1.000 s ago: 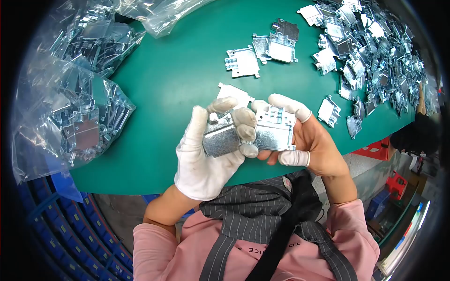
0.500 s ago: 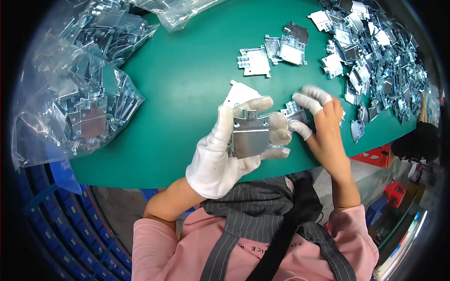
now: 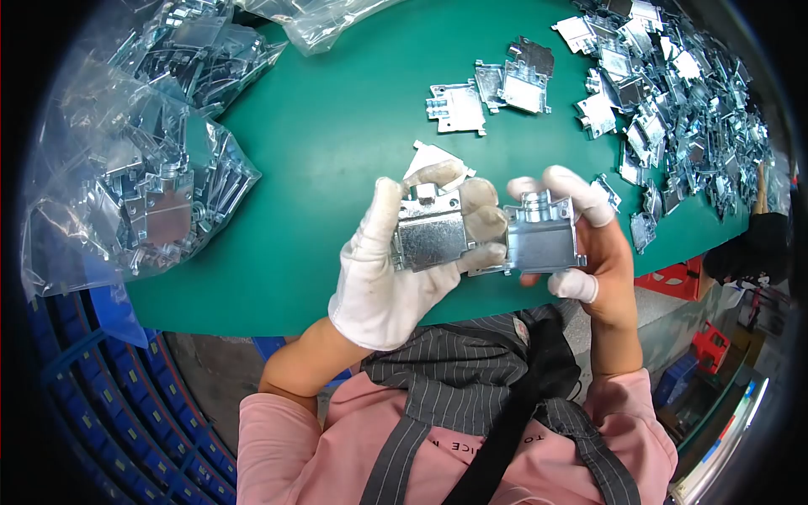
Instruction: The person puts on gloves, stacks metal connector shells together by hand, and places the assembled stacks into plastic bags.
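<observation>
Evidently holds, in the head view, one squarish silver-grey metal plate with a small raised lug (image 3: 431,241) in the left hand (image 3: 389,273), gloved fully in white cloth: thumb along its left edge, other fingers curled round its right edge, clamped on it. In the right hand (image 3: 608,252), bare except for white fingertip covers, grips a second squarish silver metal plate with a ribbed barrel at the top (image 3: 543,246): thumb at the lower right corner, fingers at the upper edge and behind. Holds both above a smooth green tabletop (image 3: 337,143), side by side, left fingertips between; cannot tell about contact there with the second plate.

Judging by the thin walls, probably light enough for one hand, stiff, hardly fragile. Likely slippery across the glossy flat face, so best taken by opposite edges, or by the barrel for a firmer catch. Perhaps sharp at the corners.

Beyond, find a pale silver plate (image 3: 436,158) partly hidden behind the left hand, then a loose cluster of silver plates (image 3: 490,84); rightward, a dense heap of similar silver pieces (image 3: 694,126); leftward, a clear plastic bag (image 3: 67,227) full of more.
</observation>
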The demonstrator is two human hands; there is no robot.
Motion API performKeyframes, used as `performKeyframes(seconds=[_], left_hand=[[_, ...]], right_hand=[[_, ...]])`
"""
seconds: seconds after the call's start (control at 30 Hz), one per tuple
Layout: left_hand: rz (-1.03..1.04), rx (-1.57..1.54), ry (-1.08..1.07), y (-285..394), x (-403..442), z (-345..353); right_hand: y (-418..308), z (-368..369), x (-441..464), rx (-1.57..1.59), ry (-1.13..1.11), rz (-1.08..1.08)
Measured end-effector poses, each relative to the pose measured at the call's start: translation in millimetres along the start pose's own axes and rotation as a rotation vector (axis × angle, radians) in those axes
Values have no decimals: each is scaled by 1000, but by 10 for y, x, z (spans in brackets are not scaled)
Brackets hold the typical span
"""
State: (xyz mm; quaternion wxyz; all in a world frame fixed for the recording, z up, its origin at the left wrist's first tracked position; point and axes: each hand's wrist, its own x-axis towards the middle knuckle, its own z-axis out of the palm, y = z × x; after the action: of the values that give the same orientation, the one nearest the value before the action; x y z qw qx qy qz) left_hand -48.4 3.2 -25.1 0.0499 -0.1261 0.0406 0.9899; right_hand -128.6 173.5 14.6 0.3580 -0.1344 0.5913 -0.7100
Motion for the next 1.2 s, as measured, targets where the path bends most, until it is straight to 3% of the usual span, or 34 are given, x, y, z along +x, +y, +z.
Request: performKeyframes(seconds=[0.03,0.1,0.23,0.33,0.47,0.6,0.63,0.7,0.8,0.9,1.1,1.17,1.2], left_hand=[[-9,69,25,-10,-4,11],[-26,209,74,-38,-9,63],[-37,299,81,-54,-9,97],[-12,277,56,-30,-20,61],[-16,184,55,-18,-25,52],[5,110,23,-31,-10,53],[18,118,32,-27,-12,57],[43,135,50,-21,-19,63],[9,-52,38,19,-40,28],[0,71,35,16,-30,68],[-14,214,90,-20,-27,39],[33,185,60,-4,-7,55],[72,149,-12,-13,-8,-10]], right_hand=[[-28,30,-2,-93,49,-53],[6,-66,70,-511,-68,-315],[-51,15,197,-1027,-62,-516],[42,-48,220,-1314,80,-476],[188,-22,79,-1381,-151,-488],[277,-92,-5,-291,146,-56],[163,-134,3,-112,106,80],[57,-79,8,58,-2,134],[94,11,56,126,18,32],[-89,48,113,59,-9,-70],[-266,168,414,-1159,-285,-629],[-204,138,604,-1188,-288,-645],[-163,143,705,-1226,-171,-552]])
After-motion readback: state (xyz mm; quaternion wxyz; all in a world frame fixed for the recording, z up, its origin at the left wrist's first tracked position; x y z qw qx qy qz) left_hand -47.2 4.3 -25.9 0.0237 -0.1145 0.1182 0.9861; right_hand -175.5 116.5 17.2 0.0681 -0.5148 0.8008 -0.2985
